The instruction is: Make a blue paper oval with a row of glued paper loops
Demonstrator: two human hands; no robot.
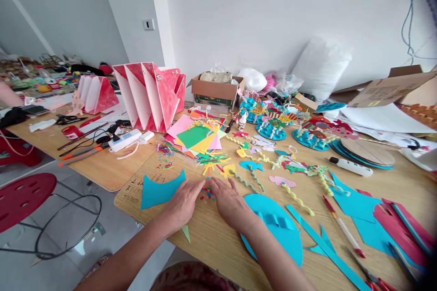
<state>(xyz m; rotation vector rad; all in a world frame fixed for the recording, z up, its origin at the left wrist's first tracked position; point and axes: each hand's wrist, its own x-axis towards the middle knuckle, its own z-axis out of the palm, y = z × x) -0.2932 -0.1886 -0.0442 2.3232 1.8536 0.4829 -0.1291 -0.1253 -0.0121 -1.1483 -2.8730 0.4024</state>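
Observation:
My left hand point(182, 202) rests on the wooden table with its fingers stretched out. Opposite it, my right hand point(229, 201) lies with fingers extended, angled toward the left one. Between the two is a small pile of colourful paper bits point(207, 193), partly covered by the fingers. A blue paper offcut with a curved edge point(160, 189) lies beside my left hand. Under my right forearm is a blue paper disc point(273, 223) with folded paper loops on it. Yellow paper strips point(208, 166) and a yellow paper fish point(228, 170) lie just beyond my fingertips.
Coloured paper sheets point(194, 137) are stacked farther back. Finished blue round crafts point(271, 129) stand at the rear. Scissors point(370, 277), a red-and-white pen point(343, 227) and blue paper scraps point(355, 204) lie on the right. A red stool point(25, 200) stands left.

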